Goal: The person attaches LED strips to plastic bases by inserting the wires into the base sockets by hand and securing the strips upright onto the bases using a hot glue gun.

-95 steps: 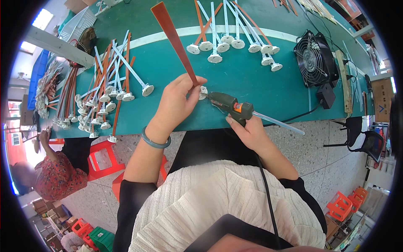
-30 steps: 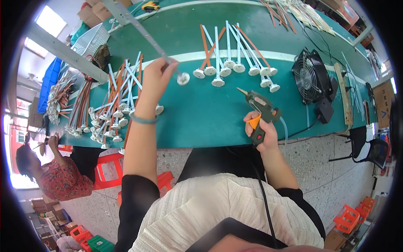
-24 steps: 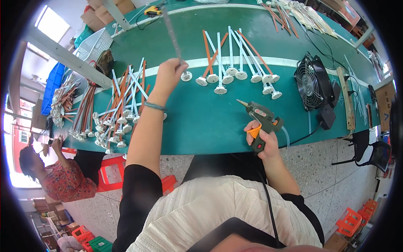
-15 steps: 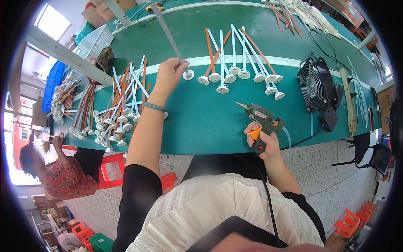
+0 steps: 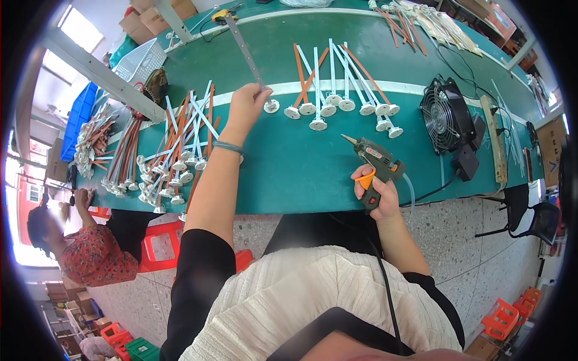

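My left hand (image 5: 245, 108) is closed in a pinch around the lower part of a grey dotted strip (image 5: 245, 53). A white round base (image 5: 271, 106) shows just below my fingertips, at the strip's lower end. My right hand (image 5: 379, 195) grips a dark green glue gun (image 5: 374, 157) with an orange trigger, its nozzle pointing up and left. A clear glue stick (image 5: 410, 191) curves out of the gun's back. Beyond both hands, several white and brown strips with round white bases (image 5: 318, 124) lie fanned out on the green table (image 5: 289, 174).
At the left lie a pile of based strips (image 5: 174, 162) and bundles of brown strips (image 5: 125, 156). A black fan (image 5: 445, 114) and a wooden power strip (image 5: 494, 141) stand at the right. A co-worker (image 5: 90, 249) sits at the left. The gun's cord (image 5: 385, 283) runs over my lap.
The view has shifted slightly. My left hand keeps its pinch on the strip, and my right hand still holds the glue gun, in nearly the same place.
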{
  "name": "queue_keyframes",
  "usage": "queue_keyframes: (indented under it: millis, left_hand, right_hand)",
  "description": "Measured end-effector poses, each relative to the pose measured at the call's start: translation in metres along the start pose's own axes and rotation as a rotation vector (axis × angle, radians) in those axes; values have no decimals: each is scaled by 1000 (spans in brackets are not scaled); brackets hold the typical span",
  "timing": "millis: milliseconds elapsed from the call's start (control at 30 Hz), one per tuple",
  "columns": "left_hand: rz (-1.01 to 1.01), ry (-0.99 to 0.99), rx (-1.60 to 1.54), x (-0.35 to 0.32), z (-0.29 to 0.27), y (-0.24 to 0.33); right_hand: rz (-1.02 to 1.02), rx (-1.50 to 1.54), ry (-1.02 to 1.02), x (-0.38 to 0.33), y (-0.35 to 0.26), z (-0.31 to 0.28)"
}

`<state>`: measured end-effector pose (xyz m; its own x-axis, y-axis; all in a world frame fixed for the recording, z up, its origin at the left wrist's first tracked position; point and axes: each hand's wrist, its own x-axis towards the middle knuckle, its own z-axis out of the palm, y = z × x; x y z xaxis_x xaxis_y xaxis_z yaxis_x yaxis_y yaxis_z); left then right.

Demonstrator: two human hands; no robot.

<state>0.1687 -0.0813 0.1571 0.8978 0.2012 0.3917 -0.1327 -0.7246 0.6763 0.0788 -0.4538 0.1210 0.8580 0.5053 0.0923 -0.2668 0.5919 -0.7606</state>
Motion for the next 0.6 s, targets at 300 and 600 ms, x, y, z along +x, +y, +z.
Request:
queue_keyframes:
  millis: [300, 600]
  left_hand:
    - [-65, 255, 65, -56, -46, 82]
    - [471, -775, -1276, -126, -121, 71]
  right_hand:
    - [16, 11, 6, 2, 4, 1]
    - [-68, 156, 6, -3, 1, -6]
